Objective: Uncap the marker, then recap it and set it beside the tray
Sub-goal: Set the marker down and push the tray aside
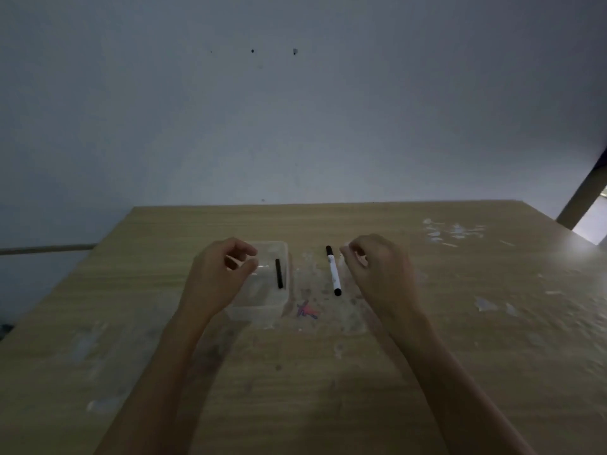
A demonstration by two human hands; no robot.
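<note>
A white marker (333, 271) with a black cap and a black end lies on the table, just right of a clear plastic tray (262, 308). A thin black pen (279, 273) lies inside the tray near its right wall. My right hand (377, 270) hovers just right of the marker, fingers curled, holding nothing. My left hand (223, 274) hangs over the tray's left side, thumb and fingers curved and apart, also holding nothing.
The wooden table (328, 372) carries pale scuffs and tape residue, with a small pink and purple scribble (307, 310) in front of the marker. A plain wall stands behind the table's far edge. A dark slanted frame (581, 192) shows at the far right.
</note>
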